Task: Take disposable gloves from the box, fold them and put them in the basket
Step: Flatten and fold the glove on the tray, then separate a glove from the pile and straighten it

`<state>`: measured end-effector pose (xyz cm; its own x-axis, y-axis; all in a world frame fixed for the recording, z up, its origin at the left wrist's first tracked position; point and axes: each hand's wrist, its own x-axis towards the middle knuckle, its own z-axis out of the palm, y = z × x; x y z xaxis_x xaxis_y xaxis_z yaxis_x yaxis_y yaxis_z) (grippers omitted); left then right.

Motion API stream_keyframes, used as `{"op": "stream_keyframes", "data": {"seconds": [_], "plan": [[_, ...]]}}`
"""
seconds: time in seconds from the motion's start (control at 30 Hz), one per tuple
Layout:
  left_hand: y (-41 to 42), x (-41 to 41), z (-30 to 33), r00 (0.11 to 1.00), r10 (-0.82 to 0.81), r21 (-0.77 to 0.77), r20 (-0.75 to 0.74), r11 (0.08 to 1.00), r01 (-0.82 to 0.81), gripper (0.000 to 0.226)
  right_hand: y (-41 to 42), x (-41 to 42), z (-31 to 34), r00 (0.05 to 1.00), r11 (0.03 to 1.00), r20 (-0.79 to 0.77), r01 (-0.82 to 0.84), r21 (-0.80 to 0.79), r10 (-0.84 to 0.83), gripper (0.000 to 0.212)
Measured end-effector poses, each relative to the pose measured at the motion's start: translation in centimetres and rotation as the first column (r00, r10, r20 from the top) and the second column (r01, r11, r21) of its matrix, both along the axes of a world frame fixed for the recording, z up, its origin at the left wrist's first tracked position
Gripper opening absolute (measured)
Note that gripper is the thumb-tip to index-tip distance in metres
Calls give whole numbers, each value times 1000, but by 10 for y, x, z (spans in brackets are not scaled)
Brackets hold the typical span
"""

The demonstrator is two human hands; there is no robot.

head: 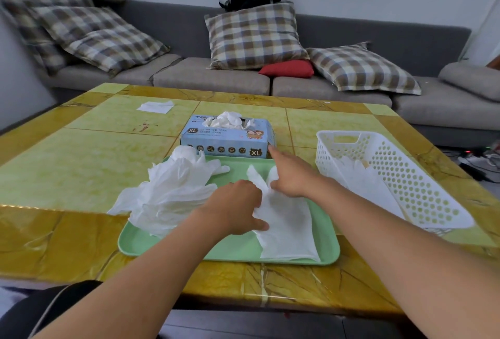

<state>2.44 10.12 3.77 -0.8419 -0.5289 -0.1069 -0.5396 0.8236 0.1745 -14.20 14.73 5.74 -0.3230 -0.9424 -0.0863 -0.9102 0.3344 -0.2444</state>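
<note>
A white disposable glove [289,228] lies flat on the green tray [232,253], cuff toward me. My left hand [235,209] rests on the glove's left edge, thumb on its palm area. My right hand [290,176] pinches the glove near its fingers, with the index finger stretched out toward the box. The blue glove box [230,137] stands behind the tray with white gloves bulging from its top. A loose heap of gloves [173,190] covers the tray's left part. The white perforated basket [392,173] stands at the right with folded gloves inside.
The tray sits on a yellow-green table [81,163]. A white tissue [155,107] lies at the table's far left. Behind the table is a grey sofa [338,90] with checked cushions and a red pillow. Cables lie on the floor at far right.
</note>
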Motion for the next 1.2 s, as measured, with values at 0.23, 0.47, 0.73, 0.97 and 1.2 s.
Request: {"op": "stream_keyframes", "data": {"seconds": [0.23, 0.47, 0.73, 0.97, 1.2], "plan": [[-3, 11, 3, 997, -56, 4, -45, 998, 57, 54, 21, 9, -5, 996, 989, 79, -58, 133, 48, 38], [-56, 86, 51, 764, 100, -91, -638, 975, -204, 30, 10, 76, 16, 960, 942, 182, -152, -300, 213, 25], [-67, 139, 17, 931, 330, 272, -156, 920, -281, 80, -9, 155, -33, 949, 936, 234, -130, -326, 213, 44], [-75, 119, 7, 874, 410, 412, -261, 866, -283, 49, -4, 124, -49, 846, 905, 518, 112, -411, 131, 23], [-79, 97, 6, 852, 487, 530, -193, 782, -327, 51, -11, 110, -40, 898, 881, 395, 19, -473, 193, 14]]}}
